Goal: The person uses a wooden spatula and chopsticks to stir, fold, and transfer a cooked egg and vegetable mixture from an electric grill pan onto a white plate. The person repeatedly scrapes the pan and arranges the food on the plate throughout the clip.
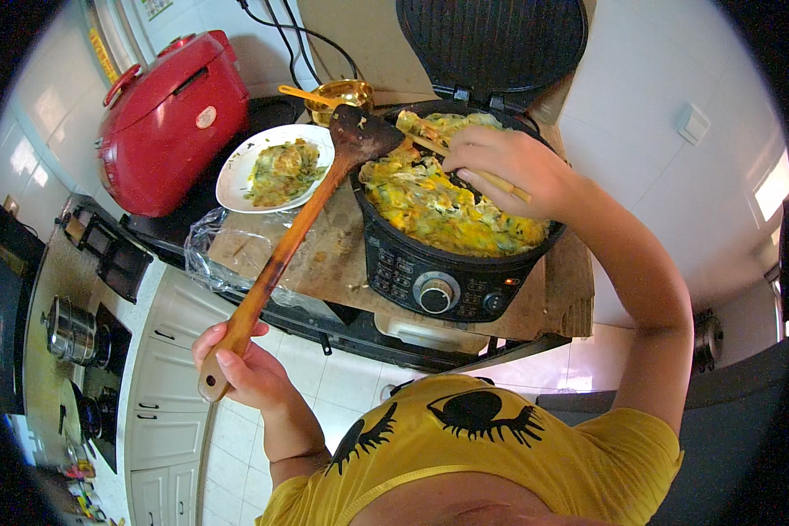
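Note:
My left hand [246, 365] grips the lower handle of a long wooden spatula [288, 246]. Its dark, broad blade hangs over the left rim of an electric griddle [457, 279], beside the food. A pair of wooden chopsticks [496, 184] is held in my right hand [509, 174] above the pan, tips pointing left near the blade. Two portions of yellow-green vegetable pancake lie in the pan: a large front piece [454, 220] and a smaller one [457, 125] at the back, partly hidden by my hand. On a white plate [227, 181] to the left rests another pancake piece [283, 167].
The griddle's ribbed lid [493, 46] stands raised behind. A gold-coloured bowl [358, 92] with an orange-handled utensil [306, 95] sits behind the plate. A red rice cooker [177, 125] is at far left. Crumpled plastic film [214, 256] lies on the cardboard [329, 263].

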{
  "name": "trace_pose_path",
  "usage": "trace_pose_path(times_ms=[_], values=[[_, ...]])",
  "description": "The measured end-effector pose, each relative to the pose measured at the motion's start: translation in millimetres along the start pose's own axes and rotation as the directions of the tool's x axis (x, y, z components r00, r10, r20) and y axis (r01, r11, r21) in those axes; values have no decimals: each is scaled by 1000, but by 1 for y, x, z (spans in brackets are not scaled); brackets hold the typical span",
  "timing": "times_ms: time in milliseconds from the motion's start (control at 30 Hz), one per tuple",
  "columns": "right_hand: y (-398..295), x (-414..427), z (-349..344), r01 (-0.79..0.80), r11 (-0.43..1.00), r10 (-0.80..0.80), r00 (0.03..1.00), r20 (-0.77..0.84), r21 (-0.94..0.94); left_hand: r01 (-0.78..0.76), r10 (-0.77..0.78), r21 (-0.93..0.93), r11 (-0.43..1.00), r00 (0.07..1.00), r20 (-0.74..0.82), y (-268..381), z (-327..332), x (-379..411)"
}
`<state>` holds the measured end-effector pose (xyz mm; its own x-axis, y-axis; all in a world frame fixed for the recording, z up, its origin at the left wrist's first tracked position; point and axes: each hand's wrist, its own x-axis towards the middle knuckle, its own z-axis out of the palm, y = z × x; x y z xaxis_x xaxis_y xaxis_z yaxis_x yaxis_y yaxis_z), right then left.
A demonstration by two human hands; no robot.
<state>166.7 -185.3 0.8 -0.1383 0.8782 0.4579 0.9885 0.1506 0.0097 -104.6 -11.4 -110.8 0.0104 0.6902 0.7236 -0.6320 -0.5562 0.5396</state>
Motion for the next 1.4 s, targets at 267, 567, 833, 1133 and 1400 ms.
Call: trace_pose_path(times_ms=[267,567,833,1133,1400], values=[[19,5,5,-27,993,42,990,-133,114,2,-2,6,1000,999,-35,1,-10,-1],[15,-5,-12,-375,633,614,776,-145,677,30,-20,79,996,992,-126,2,-13,3],[-18,4,-5,-371,641,571,816,-93,672,19,-14,45,999,994,-109,0,-11,4],[-13,22,15,-422,640,633,763,-130,643,26,-23,30,999,994,-104,-1,-11,4],[0,11,7,-303,617,694,645,-321,726,14,-11,35,999,995,-98,-3,-20,2]])
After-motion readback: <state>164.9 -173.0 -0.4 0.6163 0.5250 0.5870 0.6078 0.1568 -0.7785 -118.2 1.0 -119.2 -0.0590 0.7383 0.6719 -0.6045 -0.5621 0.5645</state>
